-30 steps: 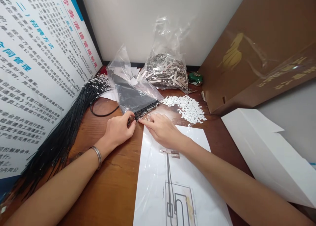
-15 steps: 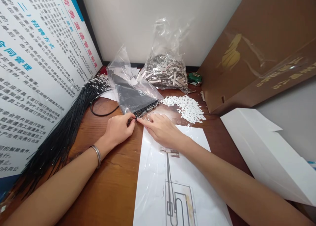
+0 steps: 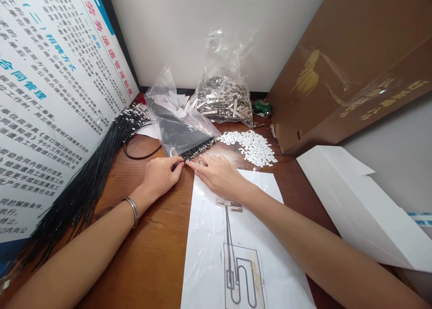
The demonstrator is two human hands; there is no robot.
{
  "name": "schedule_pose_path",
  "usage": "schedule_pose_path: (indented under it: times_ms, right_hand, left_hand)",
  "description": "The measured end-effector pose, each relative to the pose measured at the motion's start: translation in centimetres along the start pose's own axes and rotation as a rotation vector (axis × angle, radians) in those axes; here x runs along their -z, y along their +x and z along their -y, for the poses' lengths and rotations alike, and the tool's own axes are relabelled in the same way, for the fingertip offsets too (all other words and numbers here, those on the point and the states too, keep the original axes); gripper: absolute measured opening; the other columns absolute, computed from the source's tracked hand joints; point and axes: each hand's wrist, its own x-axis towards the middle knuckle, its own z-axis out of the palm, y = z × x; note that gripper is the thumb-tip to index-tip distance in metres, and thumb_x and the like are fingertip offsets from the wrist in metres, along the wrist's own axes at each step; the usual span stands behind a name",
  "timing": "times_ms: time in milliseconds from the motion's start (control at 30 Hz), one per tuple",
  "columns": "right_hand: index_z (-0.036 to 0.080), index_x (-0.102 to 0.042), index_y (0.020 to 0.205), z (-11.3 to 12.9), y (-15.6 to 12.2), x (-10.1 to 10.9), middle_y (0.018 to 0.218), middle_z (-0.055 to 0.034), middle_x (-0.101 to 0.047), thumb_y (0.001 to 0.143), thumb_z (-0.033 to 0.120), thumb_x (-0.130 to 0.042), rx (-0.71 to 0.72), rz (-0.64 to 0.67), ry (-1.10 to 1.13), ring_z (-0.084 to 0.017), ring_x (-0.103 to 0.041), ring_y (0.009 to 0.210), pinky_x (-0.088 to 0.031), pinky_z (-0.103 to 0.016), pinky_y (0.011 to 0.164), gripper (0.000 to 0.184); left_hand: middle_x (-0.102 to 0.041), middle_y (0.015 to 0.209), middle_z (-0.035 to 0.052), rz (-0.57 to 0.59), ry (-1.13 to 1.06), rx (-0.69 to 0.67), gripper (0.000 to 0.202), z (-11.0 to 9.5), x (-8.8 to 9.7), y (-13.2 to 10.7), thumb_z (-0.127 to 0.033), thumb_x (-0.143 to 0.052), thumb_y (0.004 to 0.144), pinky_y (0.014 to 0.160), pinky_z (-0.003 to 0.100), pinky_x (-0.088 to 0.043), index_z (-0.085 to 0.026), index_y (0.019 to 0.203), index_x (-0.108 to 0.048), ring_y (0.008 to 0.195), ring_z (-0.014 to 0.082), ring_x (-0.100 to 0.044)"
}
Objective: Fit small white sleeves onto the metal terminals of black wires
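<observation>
My left hand (image 3: 161, 174) is closed, thumb and forefinger pinching dark cord ends at the near corner of a row of black cords with metal tips (image 3: 202, 149). Part of that row lies under a clear plastic bag (image 3: 165, 86). My right hand (image 3: 221, 176) meets the left fingertips from the other side. Its forefinger reaches toward the same spot with the thumb close under it; anything between them is too small to make out. Below the right hand lies a white printed sheet (image 3: 202, 255) with a line drawing, under clear film.
A long bundle of black cords (image 3: 84, 187) with white ends leans by the printed board (image 3: 67, 75) at left. Behind stand a bag of metal clips (image 3: 224, 100) and a green tape measure (image 3: 262, 108). Small white pieces (image 3: 254, 149) lie right, near a brown box (image 3: 324, 75) and white carton (image 3: 354, 201).
Both hands stay at the same spot, with only slight finger movement. The whole view has shifted a little, so things at the right appear further left.
</observation>
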Motion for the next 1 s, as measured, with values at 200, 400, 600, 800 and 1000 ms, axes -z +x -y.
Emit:
schedule_pose_path:
  times_ms: [200,400,600,800,1000]
  right_hand:
    - [0.024,-0.050,0.137,0.04,0.05,-0.04,0.092,-0.0101,-0.059,0.100,0.027,-0.035,0.004,-0.004,-0.025,-0.023,-0.048,0.085,-0.028,-0.032,0.069,0.040]
    - [0.025,-0.045,0.141,-0.01,0.02,0.01,0.093,-0.0097,-0.059,0.100,0.026,-0.034,0.008,0.008,-0.020,-0.022,-0.047,0.080,-0.028,-0.032,0.069,0.043]
    - [0.025,-0.044,0.142,0.09,0.08,0.13,0.093,-0.0106,-0.059,0.100,0.027,-0.032,0.017,0.014,-0.037,-0.023,-0.047,0.082,-0.027,-0.032,0.068,0.043]
    - [0.025,-0.042,0.143,0.10,0.04,0.20,0.094,-0.0103,-0.059,0.100,0.027,-0.033,0.017,0.012,-0.035,-0.022,-0.048,0.083,-0.027,-0.032,0.068,0.044]
    - [0.025,-0.043,0.142,0.04,-0.02,0.17,0.094,-0.0098,-0.059,0.101,0.028,-0.031,0.023,0.012,-0.023,-0.023,-0.048,0.083,-0.028,-0.031,0.069,0.043]
  left_hand:
    - [-0.076,0.081,0.0040,0.012,-0.015,-0.022,0.028,0.10,-0.05,0.14,-0.035,-0.051,0.088,0.065,0.028,-0.044,-0.024,0.099,-0.074,0.072,0.0201,-0.068]
    - [-0.074,0.077,0.0034,-0.015,-0.040,-0.032,0.026,0.23,-0.14,0.21,-0.035,-0.053,0.088,0.064,0.027,-0.043,-0.023,0.098,-0.073,0.070,0.0190,-0.067]
    - [-0.071,0.071,0.0022,-0.013,-0.028,0.002,0.026,0.19,0.00,0.26,-0.037,-0.052,0.088,0.061,0.027,-0.040,-0.023,0.096,-0.072,0.066,0.0178,-0.064]
    - [-0.067,0.067,0.0003,-0.030,-0.033,0.026,0.028,0.27,-0.02,0.22,-0.040,-0.053,0.088,0.055,0.026,-0.036,-0.021,0.103,-0.067,0.059,0.0172,-0.061]
    - [-0.076,0.089,0.0029,-0.034,-0.052,-0.050,0.030,0.49,-0.34,0.20,-0.032,-0.050,0.090,0.066,0.027,-0.043,-0.026,0.113,-0.069,0.073,0.0185,-0.067]
